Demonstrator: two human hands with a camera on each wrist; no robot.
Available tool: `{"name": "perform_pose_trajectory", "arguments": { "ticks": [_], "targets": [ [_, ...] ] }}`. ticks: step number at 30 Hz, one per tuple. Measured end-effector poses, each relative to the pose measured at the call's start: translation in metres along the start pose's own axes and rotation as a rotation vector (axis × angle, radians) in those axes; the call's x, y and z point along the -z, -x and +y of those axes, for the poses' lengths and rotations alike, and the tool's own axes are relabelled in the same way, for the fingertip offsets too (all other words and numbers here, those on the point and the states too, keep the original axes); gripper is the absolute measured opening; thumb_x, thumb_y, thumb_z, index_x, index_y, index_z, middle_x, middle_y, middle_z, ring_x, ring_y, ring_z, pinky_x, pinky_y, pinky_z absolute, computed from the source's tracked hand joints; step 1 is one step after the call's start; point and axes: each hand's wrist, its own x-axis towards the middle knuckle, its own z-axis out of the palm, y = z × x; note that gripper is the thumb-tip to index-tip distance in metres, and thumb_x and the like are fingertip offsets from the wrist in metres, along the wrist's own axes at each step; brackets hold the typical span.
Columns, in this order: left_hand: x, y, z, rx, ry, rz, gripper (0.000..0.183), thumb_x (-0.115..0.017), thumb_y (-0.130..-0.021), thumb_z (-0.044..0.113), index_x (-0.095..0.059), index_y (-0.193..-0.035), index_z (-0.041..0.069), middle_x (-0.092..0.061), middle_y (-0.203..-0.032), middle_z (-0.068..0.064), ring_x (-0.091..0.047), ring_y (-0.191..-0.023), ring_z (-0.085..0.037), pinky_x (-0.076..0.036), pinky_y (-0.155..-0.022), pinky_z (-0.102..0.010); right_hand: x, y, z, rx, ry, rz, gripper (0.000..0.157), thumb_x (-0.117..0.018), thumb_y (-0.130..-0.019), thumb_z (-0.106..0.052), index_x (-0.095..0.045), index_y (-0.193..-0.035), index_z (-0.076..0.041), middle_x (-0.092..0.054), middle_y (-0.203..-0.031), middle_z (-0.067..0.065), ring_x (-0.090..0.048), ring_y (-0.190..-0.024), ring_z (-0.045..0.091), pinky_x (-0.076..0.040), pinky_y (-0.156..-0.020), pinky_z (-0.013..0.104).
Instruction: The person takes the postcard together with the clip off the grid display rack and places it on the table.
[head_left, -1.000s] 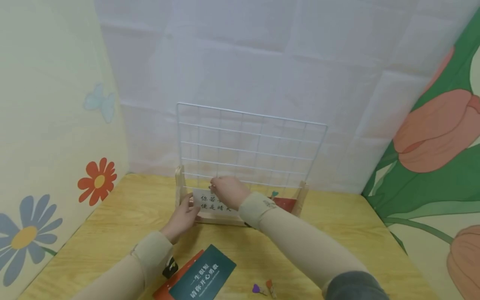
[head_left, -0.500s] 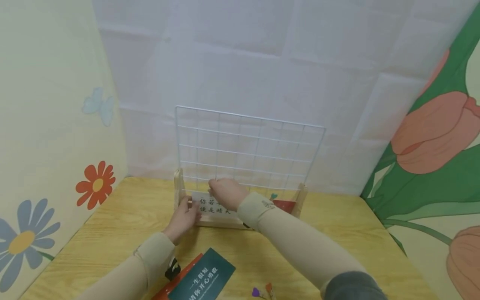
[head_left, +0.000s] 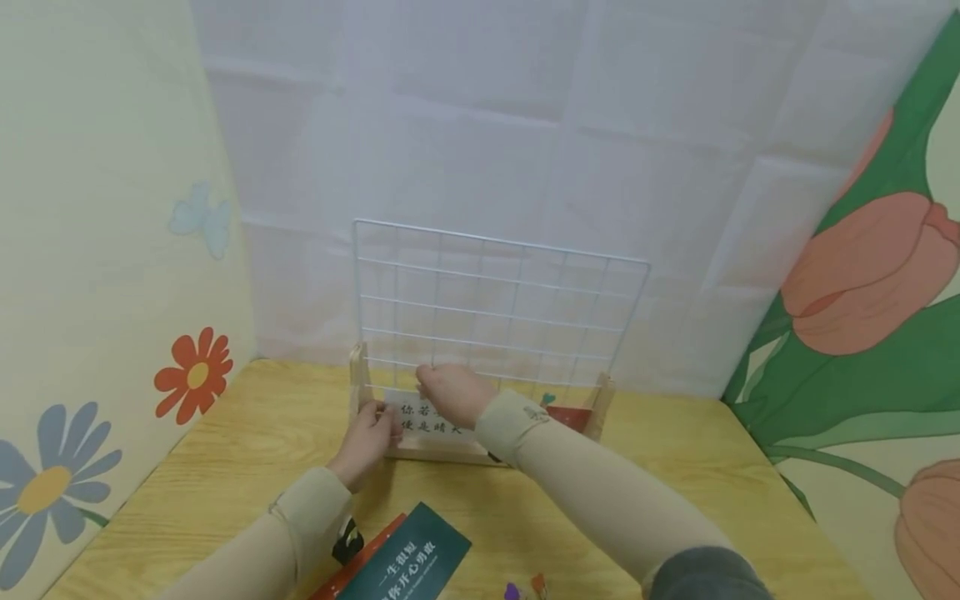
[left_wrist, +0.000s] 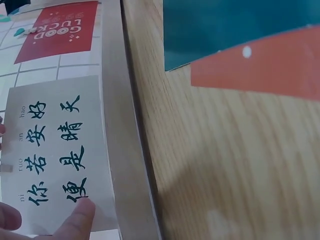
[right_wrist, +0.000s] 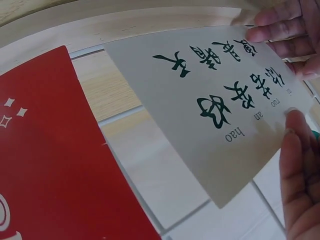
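White card [left_wrist: 52, 150] with black brush lettering stands against the lower left front of the wire grid [head_left: 512, 315], bottom edge by the grid's wooden base [head_left: 438, 455]. Left hand [head_left: 371, 437] grips the card's outer edge, near the grid's left post, one fingertip on the lettered face. Right hand [head_left: 457, 393] is at the card's top edge against the grid, fingers curled on a small clip [left_wrist: 6, 168], mostly hidden; whether the clip is spread or closed, can't tell. Hands are close, one at each edge of the same card, not touching in the head view. Red "GOOD LUCK" card [head_left: 568, 418] is on the lower right of the grid, green clip [head_left: 548, 399] at its top. In front of the grid on the wood-grain table [head_left: 690, 454]: teal card [head_left: 408, 554] lettered in white, overlapping an orange-red card [head_left: 352, 575], both cut off by the frame. Purple clip [head_left: 512, 591] and orange clip [head_left: 538, 582] lie side by side, also in front of the grid. White cloth [head_left: 487, 150] hangs behind the grid; flower panel [head_left: 112, 275] to its left, tulip panel [head_left: 870, 267] to its right.
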Motion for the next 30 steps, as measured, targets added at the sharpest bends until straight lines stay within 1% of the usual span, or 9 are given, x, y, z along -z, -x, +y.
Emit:
{"name": "perform_pose_trajectory", "arguments": {
  "ticks": [3, 6, 9, 12, 16, 18, 21, 25, 30],
  "targets": [
    [-0.001, 0.000, -0.003, -0.021, -0.044, 0.021, 0.035, -0.034, -0.113, 0.017, -0.043, -0.133, -0.011, -0.056, -0.120, -0.028, -0.061, -0.111, -0.037, -0.054, -0.095, -0.046, -0.001, 0.001, 0.001, 0.005, -0.002, 0.013, 0.010, -0.053, -0.109, -0.017, -0.060, -0.113, -0.010, -0.071, -0.094, 0.003, -0.067, -0.081, 0.012, -0.053, -0.071, 0.018],
    [-0.002, 0.000, -0.008, -0.043, -0.102, 0.047, 0.033, -0.038, -0.112, 0.017, -0.047, -0.130, -0.009, -0.058, -0.122, -0.027, -0.062, -0.112, -0.037, -0.053, -0.096, -0.048, -0.001, 0.003, 0.001, 0.008, -0.022, 0.015, 0.009, -0.052, -0.109, -0.015, -0.059, -0.113, -0.011, -0.073, -0.103, 0.004, -0.070, -0.090, 0.014, -0.054, -0.076, 0.019],
    [-0.002, 0.001, -0.010, -0.060, -0.137, 0.063, 0.032, -0.040, -0.112, 0.020, -0.049, -0.128, -0.007, -0.059, -0.122, -0.026, -0.062, -0.113, -0.037, -0.052, -0.096, -0.051, -0.002, 0.004, 0.002, 0.018, -0.045, 0.020, 0.007, -0.052, -0.109, -0.014, -0.058, -0.112, -0.011, -0.074, -0.108, 0.004, -0.071, -0.093, 0.015, -0.054, -0.077, 0.017],
    [-0.001, 0.004, -0.010, -0.071, -0.141, 0.068, 0.032, -0.040, -0.112, 0.019, -0.049, -0.128, -0.008, -0.060, -0.122, -0.027, -0.062, -0.113, -0.039, -0.052, -0.096, -0.053, -0.002, 0.004, 0.004, 0.030, -0.080, 0.029, 0.008, -0.051, -0.110, -0.016, -0.057, -0.110, -0.010, -0.073, -0.101, 0.004, -0.068, -0.082, 0.012, -0.052, -0.069, 0.016],
    [0.000, 0.006, -0.010, -0.076, -0.165, 0.080, 0.028, -0.042, -0.111, 0.015, -0.050, -0.127, -0.007, -0.062, -0.119, -0.026, -0.064, -0.110, -0.038, -0.053, -0.095, -0.053, -0.002, 0.004, 0.007, 0.027, -0.123, 0.042, 0.011, -0.050, -0.110, -0.019, -0.056, -0.109, -0.010, -0.066, -0.088, 0.001, -0.059, -0.067, 0.008, -0.048, -0.060, 0.015],
    [0.001, 0.007, -0.010, -0.079, -0.181, 0.082, 0.027, -0.043, -0.111, 0.015, -0.051, -0.126, -0.005, -0.064, -0.117, -0.024, -0.065, -0.109, -0.037, -0.054, -0.093, -0.052, -0.002, 0.005, 0.008, 0.021, -0.124, 0.048, 0.011, -0.051, -0.110, -0.020, -0.056, -0.108, -0.010, -0.063, -0.083, -0.002, -0.057, -0.064, 0.007, -0.048, -0.059, 0.016],
    [0.002, 0.007, -0.010, -0.105, -0.200, 0.076, 0.026, -0.046, -0.110, 0.017, -0.054, -0.126, -0.003, -0.065, -0.116, -0.022, -0.066, -0.107, -0.036, -0.055, -0.092, -0.051, -0.001, 0.006, 0.009, 0.018, -0.109, 0.053, 0.011, -0.053, -0.110, -0.021, -0.057, -0.107, -0.011, -0.058, -0.078, -0.005, -0.055, -0.064, 0.007, -0.047, -0.059, 0.016],
    [0.007, 0.008, -0.009, -0.149, -0.221, 0.067, 0.027, -0.049, -0.110, 0.019, -0.056, -0.125, -0.003, -0.066, -0.118, -0.022, -0.067, -0.108, -0.037, -0.054, -0.093, -0.053, 0.002, 0.009, 0.009, 0.022, -0.125, 0.058, 0.011, -0.053, -0.110, -0.021, -0.057, -0.106, -0.011, -0.061, -0.081, -0.005, -0.056, -0.065, 0.007, -0.047, -0.060, 0.017],
    [0.013, 0.016, -0.005, -0.163, -0.257, 0.057, 0.028, -0.051, -0.109, 0.021, -0.057, -0.125, -0.002, -0.067, -0.120, -0.024, -0.068, -0.107, -0.036, -0.053, -0.094, -0.056, 0.003, 0.015, 0.013, 0.037, -0.133, 0.112, 0.012, -0.052, -0.110, -0.021, -0.059, -0.107, -0.011, -0.072, -0.098, 0.001, -0.063, -0.073, 0.007, -0.051, -0.066, 0.018]
  ]
}}
